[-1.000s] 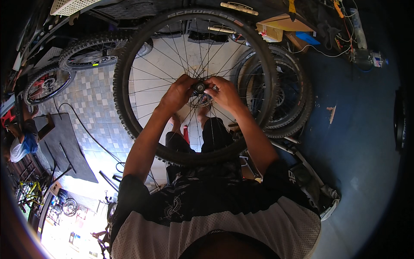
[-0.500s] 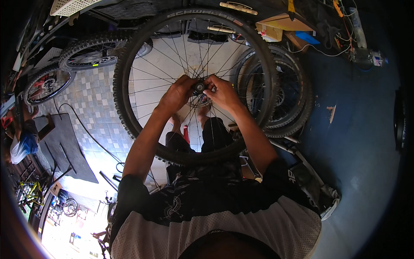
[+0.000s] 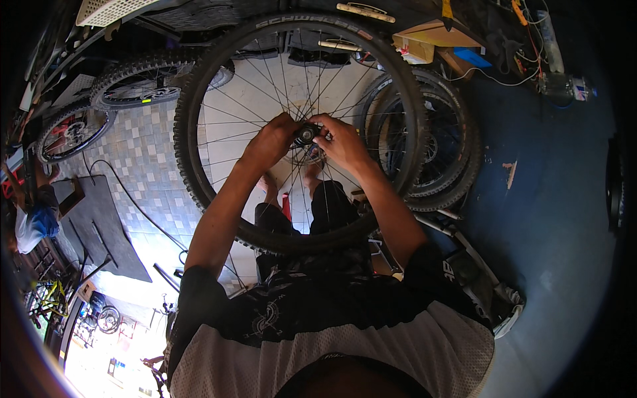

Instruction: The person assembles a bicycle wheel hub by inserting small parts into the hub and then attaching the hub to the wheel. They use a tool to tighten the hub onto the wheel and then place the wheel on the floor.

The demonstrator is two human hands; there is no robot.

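A bicycle wheel (image 3: 406, 99) with a black knobby tyre lies across my lap, its spokes fanning out from the middle. At its centre is a dark round hub (image 3: 307, 134) with a lighter ring in it. My left hand (image 3: 272, 140) closes its fingers on the hub's left side. From the right, my right hand (image 3: 342, 142) pinches the hub's edge between thumb and forefinger. The fingertips of both hands partly cover the hub. Below the wheel, my legs and feet show between the spokes.
More wheels (image 3: 458, 132) are stacked on the right, and another knobby wheel (image 3: 142, 79) sits at far left. A cardboard box (image 3: 431, 33) and a plastic bottle (image 3: 557, 86) lie at far right. A black hose (image 3: 136, 199) crosses the tiled floor. Another person (image 3: 40, 219) is at the left edge.
My right hand's fingers have shifted slightly around the hub, and more of its dark ring shows. My left hand has barely moved. The wheel stays in place.
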